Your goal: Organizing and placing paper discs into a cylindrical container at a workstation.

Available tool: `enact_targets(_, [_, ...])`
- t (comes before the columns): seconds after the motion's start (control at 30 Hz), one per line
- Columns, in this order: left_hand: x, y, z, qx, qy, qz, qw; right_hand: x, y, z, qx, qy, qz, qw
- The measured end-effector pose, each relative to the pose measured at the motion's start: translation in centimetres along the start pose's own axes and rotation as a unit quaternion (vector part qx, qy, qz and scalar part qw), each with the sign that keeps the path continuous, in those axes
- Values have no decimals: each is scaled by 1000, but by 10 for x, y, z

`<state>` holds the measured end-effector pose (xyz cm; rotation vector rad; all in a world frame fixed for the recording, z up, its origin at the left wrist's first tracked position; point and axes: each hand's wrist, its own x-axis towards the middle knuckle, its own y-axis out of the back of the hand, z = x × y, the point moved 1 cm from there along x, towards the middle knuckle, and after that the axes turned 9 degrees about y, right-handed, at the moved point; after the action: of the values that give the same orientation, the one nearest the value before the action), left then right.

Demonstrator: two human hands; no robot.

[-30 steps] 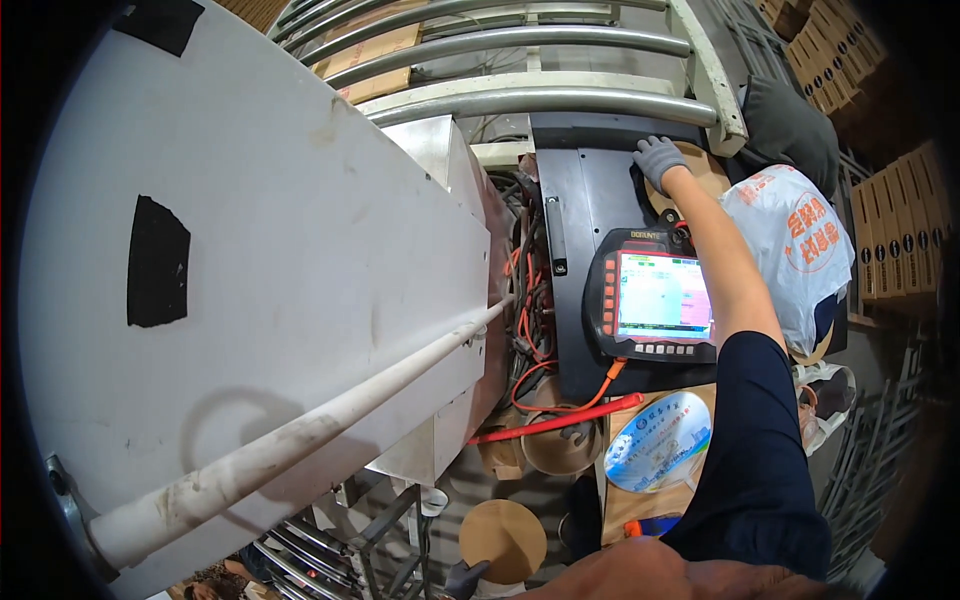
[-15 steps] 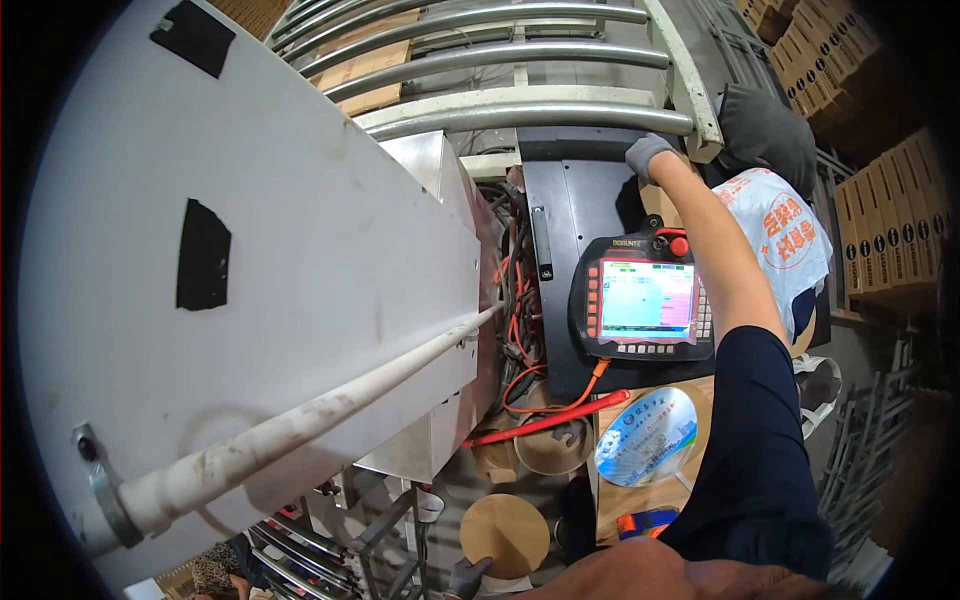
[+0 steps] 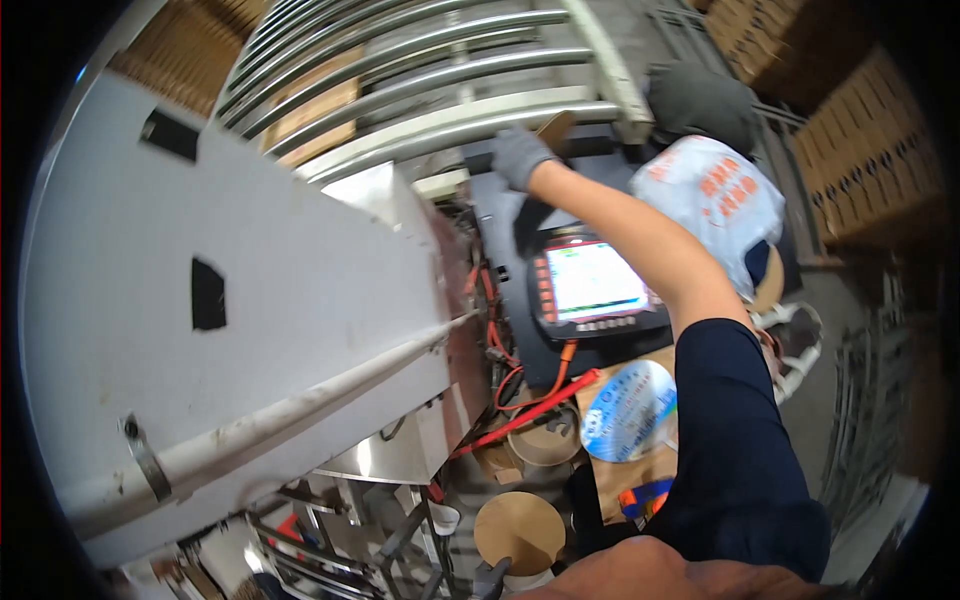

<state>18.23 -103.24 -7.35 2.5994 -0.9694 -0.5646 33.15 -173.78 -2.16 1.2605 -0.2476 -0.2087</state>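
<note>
My right hand [image 3: 522, 158], in a grey glove, reaches over the far end of a black cabinet top, beyond the teach pendant [image 3: 598, 282] with its lit screen. A thin brown piece [image 3: 556, 128], seen nearly edge-on, sticks out beside its closed fingers and seems gripped. Low in the picture, my left hand [image 3: 491, 578], also grey-gloved, pinches the near edge of a round brown disc [image 3: 518, 528], thumb on top. Something white shows under that disc. The left fingers below it are hidden.
A metal roller conveyor [image 3: 450, 75] lies beyond the cabinet. A large white machine panel [image 3: 300, 270] fills the left. A white plastic bag [image 3: 712, 195] sits at right, near stacked cartons [image 3: 865, 160]. A red bar [image 3: 525, 415], orange cable and oval blue sign [image 3: 628, 412] lie nearer.
My right hand has moved left across the far end of the cabinet, the brown piece now showing beside it. My left hand stays at the disc. The whole view has shifted somewhat.
</note>
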Motion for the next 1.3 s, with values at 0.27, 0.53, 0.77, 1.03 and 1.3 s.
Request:
enact_targets(0.27, [-11, -135, -3, -594, -273, -45, 755, -193, 136, 100, 514, -233, 321, 761])
enact_targets(0.53, [47, 29, -80, -657, -217, -262, 673, -431, 31, 171, 731, -463, 299, 403])
enact_targets(0.77, [64, 77, -111, -732, -107, -410, 534, -497, 32, 116, 567, -586, -31, 578])
enact_targets(1.03, [64, 90, -121, -734, -131, -377, 549, -496, 2, 101, 565, -618, 125, 532])
enact_targets(1.3, [59, 46, -103, -678, -79, -373, 629, -504, 1, 87, 666, -659, 241, 253])
